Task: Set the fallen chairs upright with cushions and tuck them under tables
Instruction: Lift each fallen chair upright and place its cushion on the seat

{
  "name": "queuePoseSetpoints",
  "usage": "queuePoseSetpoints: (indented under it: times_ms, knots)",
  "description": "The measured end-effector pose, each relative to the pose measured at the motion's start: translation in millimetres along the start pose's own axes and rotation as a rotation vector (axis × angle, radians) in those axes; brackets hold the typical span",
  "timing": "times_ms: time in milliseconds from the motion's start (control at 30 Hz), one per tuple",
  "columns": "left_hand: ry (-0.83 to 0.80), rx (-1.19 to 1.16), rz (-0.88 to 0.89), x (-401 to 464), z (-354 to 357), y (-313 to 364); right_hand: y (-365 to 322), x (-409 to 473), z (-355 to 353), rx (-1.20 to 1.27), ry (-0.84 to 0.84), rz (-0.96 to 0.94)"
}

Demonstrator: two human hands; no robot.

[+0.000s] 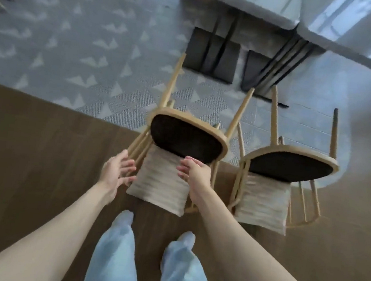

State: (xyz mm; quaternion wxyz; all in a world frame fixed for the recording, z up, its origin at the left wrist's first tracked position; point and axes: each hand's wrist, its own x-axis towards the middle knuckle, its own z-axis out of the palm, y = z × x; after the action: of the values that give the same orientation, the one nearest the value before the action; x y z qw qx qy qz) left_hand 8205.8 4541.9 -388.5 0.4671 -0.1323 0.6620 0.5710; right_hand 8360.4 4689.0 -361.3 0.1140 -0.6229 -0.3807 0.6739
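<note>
From my seat at the feed I look straight down on two fallen chairs lying on their backs, legs pointing away toward the tables. The nearer pale wooden chair with the dark round seat underside (186,138) lies across the line where the brown wood floor (30,147) meets the grey carpet with pale triangle shapes (64,43). A cream ribbed square cushion (163,186) lies on the wood floor against its spindle back, tilted, its near corner toward the person's feet.

The left hand (117,172) hangs just left of that cushion, fingers spread and loosely bent, holding nothing; whether the fingertips touch the cushion's edge I cannot tell (the frame is blurred there). The right hand (194,170) is at the near rim of the dark seat, above the cushion's right side, fingers relaxed and extended leftward; it grips nothing that I can see. The two hands are apart, with the cushion between them.

To the right lies the second pale wooden chair with a dark seat underside (289,167), also on its back, with a second cream ribbed cushion (264,206) against its backrest on the wood floor. The two chairs lie close, side by side.

Farther off stand two white marble-look tables (251,3) on dark slatted bases (214,54), well apart from the chairs' seats. The person's light blue trouser legs (112,258) show at the bottom.
</note>
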Motion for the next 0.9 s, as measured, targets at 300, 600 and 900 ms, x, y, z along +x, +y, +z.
queuePoseSetpoints:
  times_ms: [300, 600, 900]
  knots:
    - [0.074, -0.103, -0.254, 76, 19, -162, 147, 100, -1, 0.099, -0.071, 0.358]
    - [0.058, -0.228, -0.446, 233, 2, -312, 330, 246, 18, 0.289, -0.060, 0.532]
    - [0.067, -0.142, -0.466, 375, -37, -435, 477, 361, 51, 0.644, -0.036, 0.569]
